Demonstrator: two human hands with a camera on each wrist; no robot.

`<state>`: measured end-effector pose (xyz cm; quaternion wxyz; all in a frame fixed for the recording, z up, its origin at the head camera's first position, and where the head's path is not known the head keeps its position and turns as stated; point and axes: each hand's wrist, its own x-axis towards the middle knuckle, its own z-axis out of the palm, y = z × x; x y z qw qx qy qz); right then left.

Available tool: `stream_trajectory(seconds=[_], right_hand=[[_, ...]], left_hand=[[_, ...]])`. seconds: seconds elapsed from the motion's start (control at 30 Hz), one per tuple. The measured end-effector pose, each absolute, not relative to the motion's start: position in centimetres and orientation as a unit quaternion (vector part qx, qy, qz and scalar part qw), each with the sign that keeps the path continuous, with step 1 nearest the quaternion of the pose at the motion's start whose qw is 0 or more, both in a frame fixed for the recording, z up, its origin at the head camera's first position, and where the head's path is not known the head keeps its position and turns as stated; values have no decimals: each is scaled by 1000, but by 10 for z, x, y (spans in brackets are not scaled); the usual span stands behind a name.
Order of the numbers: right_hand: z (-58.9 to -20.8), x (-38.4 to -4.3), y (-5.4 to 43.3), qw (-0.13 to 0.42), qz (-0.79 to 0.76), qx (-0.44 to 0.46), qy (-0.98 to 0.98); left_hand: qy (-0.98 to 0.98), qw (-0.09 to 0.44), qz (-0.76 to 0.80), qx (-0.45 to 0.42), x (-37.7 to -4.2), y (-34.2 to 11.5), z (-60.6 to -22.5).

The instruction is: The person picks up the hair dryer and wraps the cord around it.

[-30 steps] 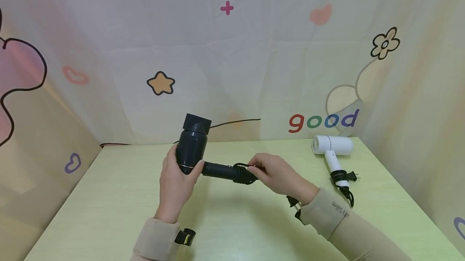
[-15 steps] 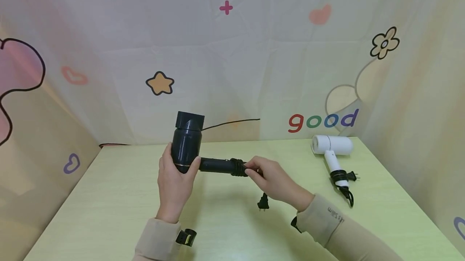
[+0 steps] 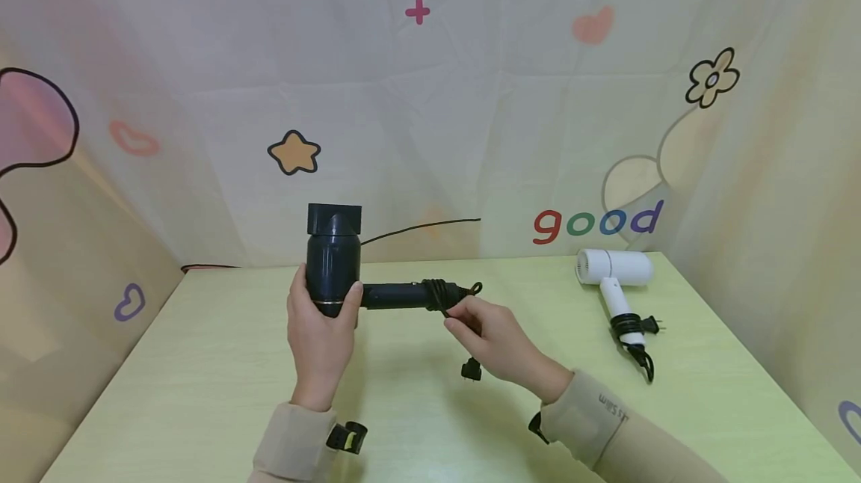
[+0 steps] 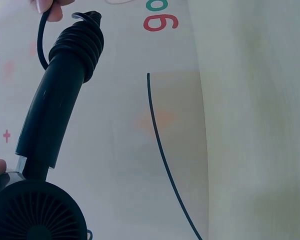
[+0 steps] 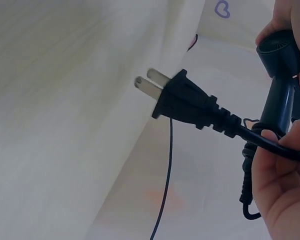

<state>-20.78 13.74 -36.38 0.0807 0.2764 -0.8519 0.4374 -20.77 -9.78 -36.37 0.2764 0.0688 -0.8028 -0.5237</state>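
My left hand [image 3: 323, 345] grips the barrel of a dark hair dryer [image 3: 334, 262], its flat nozzle pointing up and its handle reaching right. A black cord [image 3: 437, 294] is coiled in several turns round the handle's end. Beside that coil my right hand [image 3: 501, 337] pinches the loose part of the cord. The two-prong plug [image 3: 471, 369] hangs below the right hand; in the right wrist view the plug [image 5: 182, 100] shows both metal prongs. In the left wrist view the vented back of the dryer [image 4: 40, 215] is near the camera, and right fingertips [image 4: 42, 5] hold the cord.
A white hair dryer [image 3: 615, 268] lies at the table's back right, its black cord wrapped round its handle and its plug [image 3: 651, 325] sticking out. The pale table [image 3: 202, 378] ends at a printed curtain [image 3: 430, 131] behind and at both sides.
The dark dryer has shifted left and turned more upright, its handle now nearly level. My right hand has moved slightly left with the cord; the plug now dangles below it.
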Motion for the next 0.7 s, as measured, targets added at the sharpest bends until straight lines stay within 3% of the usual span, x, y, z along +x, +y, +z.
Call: stream_trajectory(seconds=[0.7], right_hand=[[-383,-195,125,54,472,283,-833]], left_hand=[[-753,281,-587,97,-209,-104,-361]])
